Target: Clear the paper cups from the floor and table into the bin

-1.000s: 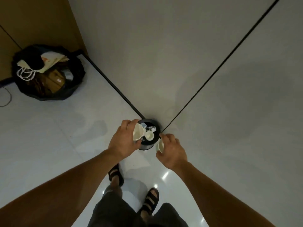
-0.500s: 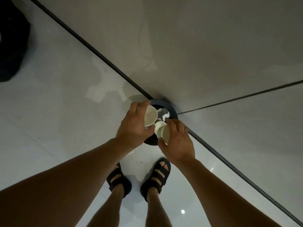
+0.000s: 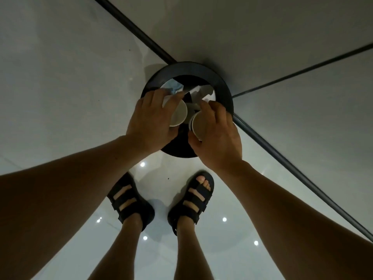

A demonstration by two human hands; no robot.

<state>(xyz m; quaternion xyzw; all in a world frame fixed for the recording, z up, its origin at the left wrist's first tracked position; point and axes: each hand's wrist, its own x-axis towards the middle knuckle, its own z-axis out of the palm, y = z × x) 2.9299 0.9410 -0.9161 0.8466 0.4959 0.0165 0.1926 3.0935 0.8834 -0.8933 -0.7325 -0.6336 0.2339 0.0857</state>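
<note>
Dim, grey light overall. Small white lamp glints dot the glossy floor (image 3: 161, 174). Faint soft shadow left of the bin (image 3: 226, 91). Wide-angle stretch toward edges; slight softness throughout.

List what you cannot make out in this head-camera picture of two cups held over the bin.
- Head view: near rim of the bin, hidden behind the left hand and right hand.
- Head view: outer walls of the left cup and right cup, covered by gripping fingers.
- Head view: the rubbish inside, too dim to identify.
</note>
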